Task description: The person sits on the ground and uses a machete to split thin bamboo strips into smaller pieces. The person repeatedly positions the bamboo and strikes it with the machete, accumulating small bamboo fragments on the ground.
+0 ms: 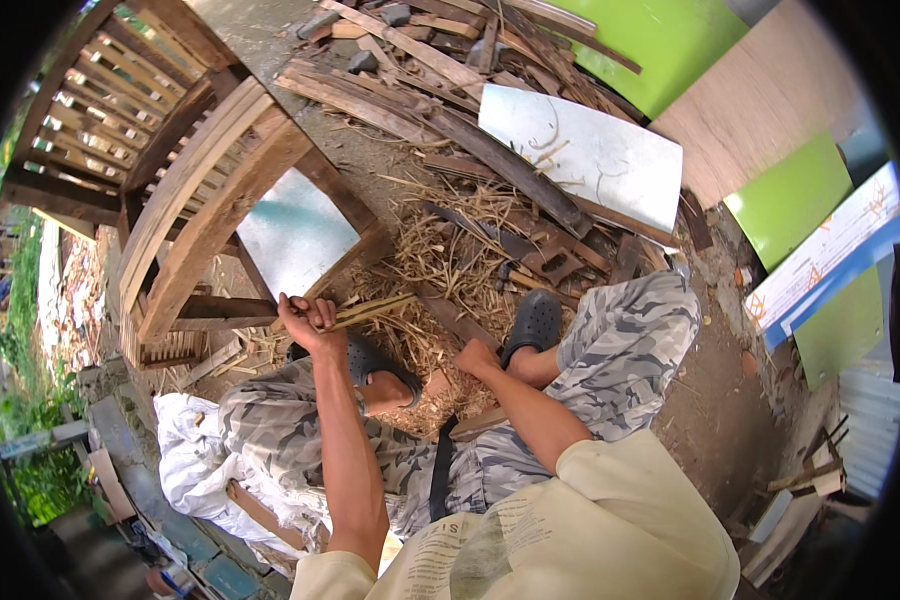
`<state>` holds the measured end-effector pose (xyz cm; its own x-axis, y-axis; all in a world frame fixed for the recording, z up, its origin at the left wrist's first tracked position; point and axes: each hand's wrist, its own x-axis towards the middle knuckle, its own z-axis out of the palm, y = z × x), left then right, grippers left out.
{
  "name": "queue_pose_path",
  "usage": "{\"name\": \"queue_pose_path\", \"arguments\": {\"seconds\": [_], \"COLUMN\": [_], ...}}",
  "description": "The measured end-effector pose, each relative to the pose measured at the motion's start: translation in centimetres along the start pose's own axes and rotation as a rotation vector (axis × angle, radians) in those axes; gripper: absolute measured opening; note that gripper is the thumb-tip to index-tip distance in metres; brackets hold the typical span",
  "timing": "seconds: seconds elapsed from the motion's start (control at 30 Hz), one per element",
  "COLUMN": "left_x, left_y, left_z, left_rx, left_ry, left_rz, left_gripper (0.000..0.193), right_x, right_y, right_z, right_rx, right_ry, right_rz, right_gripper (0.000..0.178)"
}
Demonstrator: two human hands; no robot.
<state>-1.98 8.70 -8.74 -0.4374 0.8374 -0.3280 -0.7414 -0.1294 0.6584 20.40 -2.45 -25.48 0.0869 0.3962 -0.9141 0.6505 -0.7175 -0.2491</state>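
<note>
Looking slim, yellowish and dark-streaked, a strip (372,310) is clasped by the left hand (310,322); the right hand's (478,358) grip cannot be told.

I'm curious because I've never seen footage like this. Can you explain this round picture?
There's no machine here: these are a person's two bare hands. The single picture comes from a wide camera worn on the head, looking down, so straight edges bend toward the rim. The left hand holds a thin wood strip. The right hand is low beside a brown board; whether it grips anything is unclear. Curly shavings litter the ground, with a wooden frame on the left and scrap wood farther ahead.
</note>
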Motion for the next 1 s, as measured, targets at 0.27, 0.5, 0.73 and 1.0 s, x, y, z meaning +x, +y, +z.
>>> {"name": "queue_pose_path", "arguments": {"seconds": [0.27,0.5,0.73,1.0], "left_x": [-1.1,-3.2,-4.1,-4.6], "left_y": [6.1,12.9,12.8,10.9], "left_z": [0.3,-1.4,-3.8,-4.3], "left_rx": [-0.383,-0.759,-0.929,-1.054], "left_ry": [-0.005,-0.12,-0.161,0.049], "left_rz": [0.044,0.11,0.041,-0.114], "left_gripper": [0.049,0.049,0.033,0.033], "right_x": [-1.6,-8.5,-16.9,-17.5], "right_y": [0.6,-3.5,-9.4,-12.0], "right_z": [-5.3,-11.2,-18.7,-22.6], "right_rx": [-0.102,0.629,0.931,0.989], "right_ry": [0.194,0.298,0.319,0.192], "right_rz": [-0.04,-0.412,-0.846,-0.917], "right_gripper": [0.032,0.04,0.057,0.04]}}
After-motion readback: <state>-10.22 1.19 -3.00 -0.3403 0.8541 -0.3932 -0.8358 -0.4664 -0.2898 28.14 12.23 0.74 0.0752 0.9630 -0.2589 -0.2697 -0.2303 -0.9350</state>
